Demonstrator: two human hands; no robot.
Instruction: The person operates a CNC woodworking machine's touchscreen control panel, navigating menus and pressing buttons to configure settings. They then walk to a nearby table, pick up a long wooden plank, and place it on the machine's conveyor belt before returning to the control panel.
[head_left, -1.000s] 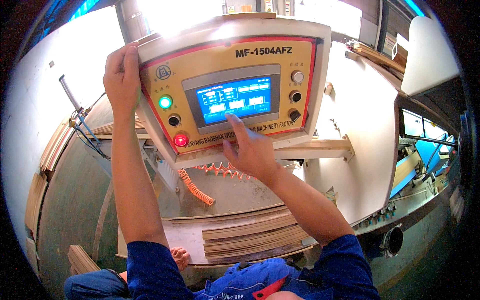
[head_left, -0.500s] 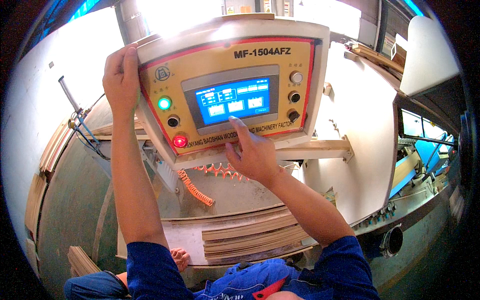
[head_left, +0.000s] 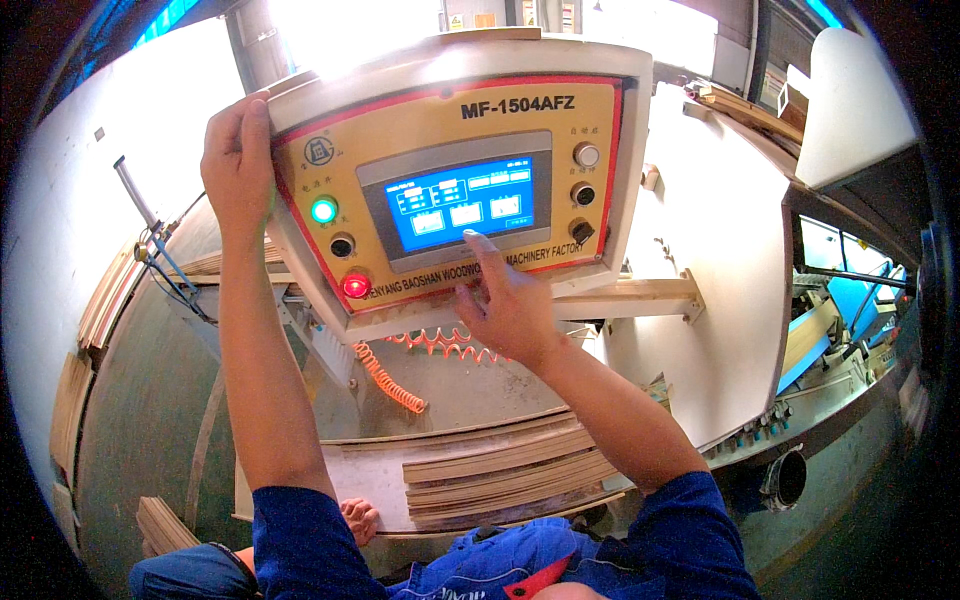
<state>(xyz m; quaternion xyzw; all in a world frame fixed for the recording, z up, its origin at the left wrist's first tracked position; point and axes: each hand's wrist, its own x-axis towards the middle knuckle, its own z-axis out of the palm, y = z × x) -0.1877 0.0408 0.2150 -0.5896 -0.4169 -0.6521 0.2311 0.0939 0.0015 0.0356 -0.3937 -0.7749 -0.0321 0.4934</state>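
A machine control panel (head_left: 320, 267) with a pale housing, a yellow face and a red border is in front of me. My left hand (head_left: 238, 150) wraps round its upper left edge, thumb against the frame. The blue touchscreen (head_left: 465, 205) in the middle is lit. My right hand (head_left: 510, 315) holds nothing; its index finger is stretched toward the screen's lower edge, the thumb apart. Whether the fingertip touches the glass I cannot tell. A green lamp (head_left: 324, 210) and a red one (head_left: 355, 286) glow at the left, with a dark knob (head_left: 582, 232) at the right.
A stack of thin wood strips (head_left: 510, 470) lies on a board below the panel. Beside it rests another person's hand (head_left: 360, 520). An orange coiled hose (head_left: 390, 380) hangs under the panel. A large white machine cover (head_left: 710, 270) stands at the right.
The panel, with my left hand on it, appears shifted slightly left in view. My right index fingertip has moved a little right along the screen's lower edge.
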